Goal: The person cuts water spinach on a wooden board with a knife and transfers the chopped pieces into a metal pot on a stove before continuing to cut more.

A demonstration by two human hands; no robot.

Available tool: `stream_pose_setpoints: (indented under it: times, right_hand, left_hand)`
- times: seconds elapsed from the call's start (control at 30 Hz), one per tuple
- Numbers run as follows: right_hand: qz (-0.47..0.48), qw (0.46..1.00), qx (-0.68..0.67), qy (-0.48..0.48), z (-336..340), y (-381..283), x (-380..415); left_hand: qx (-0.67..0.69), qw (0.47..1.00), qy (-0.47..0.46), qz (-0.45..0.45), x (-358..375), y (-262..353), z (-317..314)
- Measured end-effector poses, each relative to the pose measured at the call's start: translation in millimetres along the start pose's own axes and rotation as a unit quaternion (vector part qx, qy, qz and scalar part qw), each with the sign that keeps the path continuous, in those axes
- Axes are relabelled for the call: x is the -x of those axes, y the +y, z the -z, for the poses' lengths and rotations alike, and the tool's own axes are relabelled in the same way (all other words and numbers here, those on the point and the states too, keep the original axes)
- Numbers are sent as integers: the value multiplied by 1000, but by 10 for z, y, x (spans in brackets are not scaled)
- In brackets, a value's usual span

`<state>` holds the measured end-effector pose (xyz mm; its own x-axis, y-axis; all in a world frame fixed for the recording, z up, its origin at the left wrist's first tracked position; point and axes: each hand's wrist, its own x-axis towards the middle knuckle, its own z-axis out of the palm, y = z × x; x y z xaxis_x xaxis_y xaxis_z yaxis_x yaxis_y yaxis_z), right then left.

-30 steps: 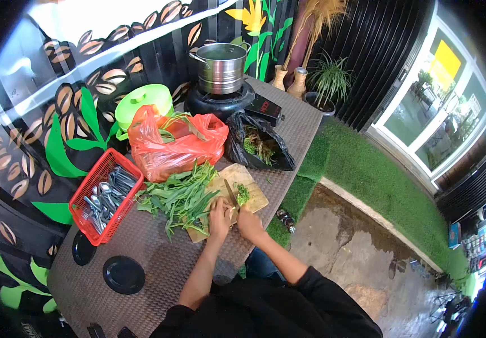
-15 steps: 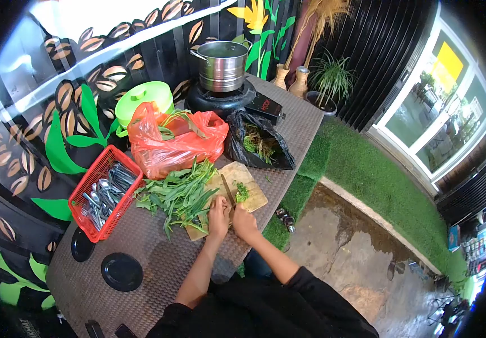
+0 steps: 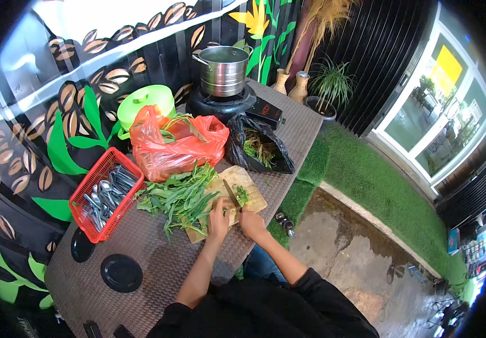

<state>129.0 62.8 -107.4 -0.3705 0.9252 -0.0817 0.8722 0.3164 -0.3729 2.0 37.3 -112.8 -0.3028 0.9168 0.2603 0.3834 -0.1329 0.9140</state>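
Knife (image 3: 232,193), 1: on or just over the cutting board (image 3: 256,198), gripped in the closed right hand (image 3: 251,224); long axis slanting forward-left, tip toward the red bag (image 3: 178,147). Left hand (image 3: 219,218): fingers curled beside the greens (image 3: 178,197), hold unclear. Change: blade shifted rightward, away from left hand; likely between strokes.

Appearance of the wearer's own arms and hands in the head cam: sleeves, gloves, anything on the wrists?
Loose black sleeves, plain as far as visible, end around the elbows and leave both forearms bare. The left hand and right hand are bare too: no gloves. No watch or bracelet shows on either wrist. Rings: too small to tell.
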Motion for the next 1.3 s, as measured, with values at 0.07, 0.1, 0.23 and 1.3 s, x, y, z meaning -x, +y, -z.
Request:
stream_pose_setpoints:
  times: [0.07, 0.1, 0.23, 1.3]
  right_hand:
    - [16, 999, 24, -30, 51, 4, 10]
    - [15, 999, 23, -30, 46, -6, 28]
    - [-13, 999, 26, 24, -72, -183, 176]
    - [-47, 997, 5, 57, -235, -281, 35]
  left_hand:
    - [-95, 993, 15, -72, -40, -48, 20]
    - [-95, 993, 14, -73, -41, -66, 20]
    - [-104, 993, 6, -53, 0, -115, -4]
    - [-98, 994, 1, -47, 95, -173, 29]
